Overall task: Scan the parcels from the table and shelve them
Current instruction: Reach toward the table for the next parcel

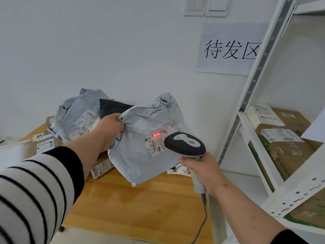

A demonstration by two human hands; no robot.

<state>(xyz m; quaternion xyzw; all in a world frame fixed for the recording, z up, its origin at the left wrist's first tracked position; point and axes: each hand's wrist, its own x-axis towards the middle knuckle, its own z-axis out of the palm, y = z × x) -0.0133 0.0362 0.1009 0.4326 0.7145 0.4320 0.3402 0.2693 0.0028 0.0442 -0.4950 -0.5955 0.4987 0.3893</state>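
Gripping a grey parcel [146, 147] by its crumpled left edge, the left hand [110, 131] is holding it above the table [133, 205]. The right hand [202, 171] is clasping the scanner [186, 143], beaming red onto the label [158, 141]. The shelf [255, 131] is standing rightward, nearer that hand; its upper tiers are cut off.

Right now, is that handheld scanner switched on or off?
On. The scanner, gripped by the right hand, casts a red line onto the label of the grey parcel the left hand holds.

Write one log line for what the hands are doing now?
step: scanning | left hand: grips grey parcel | right hand: holds scanner | red beam on label
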